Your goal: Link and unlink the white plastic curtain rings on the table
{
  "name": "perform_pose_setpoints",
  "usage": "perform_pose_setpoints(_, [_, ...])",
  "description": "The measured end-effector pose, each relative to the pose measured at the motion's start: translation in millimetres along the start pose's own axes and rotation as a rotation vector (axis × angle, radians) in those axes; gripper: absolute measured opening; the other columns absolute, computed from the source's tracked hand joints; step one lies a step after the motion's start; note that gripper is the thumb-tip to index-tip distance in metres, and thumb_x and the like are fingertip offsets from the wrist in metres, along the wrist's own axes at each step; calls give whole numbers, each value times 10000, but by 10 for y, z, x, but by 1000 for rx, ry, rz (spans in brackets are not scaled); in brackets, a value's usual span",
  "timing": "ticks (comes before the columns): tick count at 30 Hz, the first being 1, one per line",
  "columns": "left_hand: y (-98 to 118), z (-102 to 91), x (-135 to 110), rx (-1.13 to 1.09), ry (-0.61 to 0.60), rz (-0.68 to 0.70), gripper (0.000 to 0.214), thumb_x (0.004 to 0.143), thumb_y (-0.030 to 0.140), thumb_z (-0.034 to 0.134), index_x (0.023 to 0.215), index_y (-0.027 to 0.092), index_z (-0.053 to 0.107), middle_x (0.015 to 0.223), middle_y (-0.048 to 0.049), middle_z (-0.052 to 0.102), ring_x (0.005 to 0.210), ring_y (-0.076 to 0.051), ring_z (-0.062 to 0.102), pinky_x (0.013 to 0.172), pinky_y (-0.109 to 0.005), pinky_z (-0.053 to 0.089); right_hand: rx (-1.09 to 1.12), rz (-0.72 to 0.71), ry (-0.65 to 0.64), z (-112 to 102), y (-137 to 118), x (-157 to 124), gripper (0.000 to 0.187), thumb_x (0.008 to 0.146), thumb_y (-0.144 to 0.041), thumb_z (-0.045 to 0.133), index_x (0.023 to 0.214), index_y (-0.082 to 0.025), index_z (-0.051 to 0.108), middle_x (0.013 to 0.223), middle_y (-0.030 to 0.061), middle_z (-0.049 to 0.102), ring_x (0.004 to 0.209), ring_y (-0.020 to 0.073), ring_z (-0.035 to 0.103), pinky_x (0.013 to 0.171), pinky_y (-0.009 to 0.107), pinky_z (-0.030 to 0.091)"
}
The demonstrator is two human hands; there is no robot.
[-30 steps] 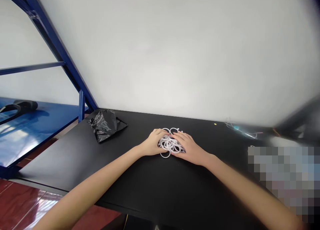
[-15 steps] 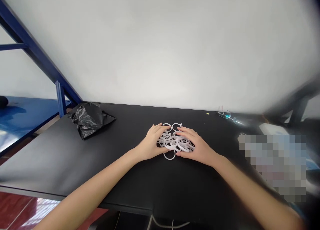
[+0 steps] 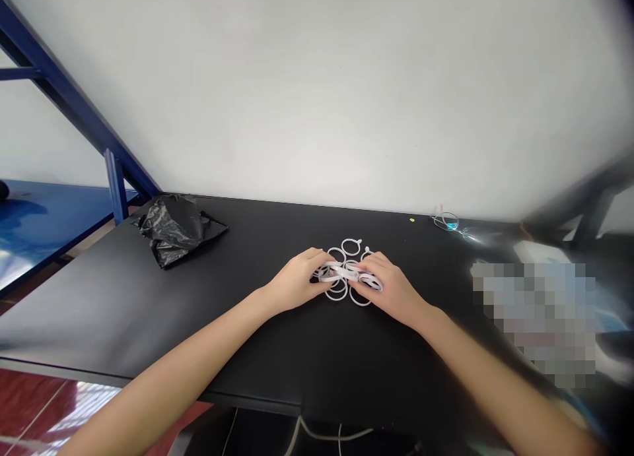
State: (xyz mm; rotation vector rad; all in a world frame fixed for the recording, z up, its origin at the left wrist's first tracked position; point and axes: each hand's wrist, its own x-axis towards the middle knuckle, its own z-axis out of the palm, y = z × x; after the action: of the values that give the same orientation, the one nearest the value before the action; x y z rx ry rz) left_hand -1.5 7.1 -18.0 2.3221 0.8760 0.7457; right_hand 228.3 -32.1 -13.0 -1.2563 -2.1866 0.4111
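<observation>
– Black counter [image 3: 148, 324] fills the view from its near edge, with a pale cable [image 3: 317, 435] hanging under it and red floor [image 3: 30, 410] at the lower left. Where are the hands?

– Both bare forearms reach forward across it to the middle. The left hand [image 3: 297, 286] and right hand [image 3: 392, 290] meet there over a small pile of white rings [image 3: 344, 271].

– Open or closed?

– Closed, I'd say. The left hand's fingers curl in on a short bunch of the rings from one end. The right hand's thumb and fingers pinch the same bunch from the other. A few loose rings lie flat on the counter under and just behind the fingers.

– How would they handle?

– Light, by the look: thin plastic hoops, some with a little knob on the rim. They seem stiff enough to keep their round shape, yet probably springy. They look smooth too, so a bunch could fan out or slip sideways if squeezed at only one point. They also look apt to hook into each other. I'd take a single one by its rim beside the knob, or a bunch across its flat faces.

– And beyond?

– A crumpled black bag [image 3: 173, 228] sits well apart at the left rear. A blue rack [image 3: 59, 93] stands past that corner, and a plain white wall [image 3: 317, 99] closes the back.
</observation>
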Motion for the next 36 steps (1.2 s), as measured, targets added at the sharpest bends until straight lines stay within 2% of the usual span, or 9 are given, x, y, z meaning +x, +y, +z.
perform_pose_setpoints(2, [-7,15,0,-7,8,-5,222,826,205,638,1044,206,597,1052,-61,660,931,-203,619,810,-322,509,-7,19,36,15,8,-3,93,890,-280,605,828,-223,564,803,38,608,816,218,556,681,337,491])
perform_pose_setpoints(5, [-5,29,13,-19,22,16,29,857,211,601,868,190,584,971,-53,659,892,-188,615,793,-304,497,-24,35,68,34,14,-6,165,895,-320,604,790,-224,520,777,27,580,749,197,554,626,308,469])
perform_pose_setpoints(9, [24,27,38,-77,79,36,174,900,272,563,754,180,544,857,-47,628,803,-166,589,737,-286,485,-39,21,105,41,22,1,205,906,-350,587,767,-225,502,740,16,555,698,184,542,604,297,449])
perform_pose_setpoints(14, [58,16,52,-169,131,2,168,872,267,594,741,175,543,1001,-83,630,899,-184,614,790,-300,497,-12,41,120,47,41,3,225,886,-349,627,761,-222,490,722,-2,522,668,164,529,587,282,427])
perform_pose_setpoints(18, [65,21,55,-179,146,6,108,824,194,625,756,180,542,1022,-73,632,954,-190,617,836,-308,494,16,7,119,56,28,4,180,874,-311,642,793,-222,508,752,5,543,685,169,539,593,285,430])
perform_pose_setpoints(23, [76,40,49,-161,194,4,91,795,153,622,834,189,548,951,-34,655,873,-172,625,802,-300,496,30,-62,135,67,11,9,127,890,-274,607,806,-228,523,757,18,575,708,182,546,605,296,444])
perform_pose_setpoints(27, [77,79,42,-142,191,-26,217,775,133,632,968,202,560,940,-11,667,861,-166,635,776,-279,505,4,-97,98,72,3,17,84,885,-228,577,816,-232,529,779,27,580,745,195,548,624,308,452])
perform_pose_setpoints(32, [68,120,41,-90,154,110,225,818,142,626,1033,201,596,989,-36,652,906,-176,601,804,-298,501,-52,-144,60,59,-24,48,168,894,-214,579,743,-226,508,725,27,534,743,207,494,624,318,441])
perform_pose_setpoints(36, [59,128,45,-70,147,136,168,832,163,627,997,192,617,974,-55,630,890,-183,580,788,-312,505,-117,-211,30,55,-19,72,170,917,-235,567,750,-215,545,732,34,539,740,209,477,649,332,444])
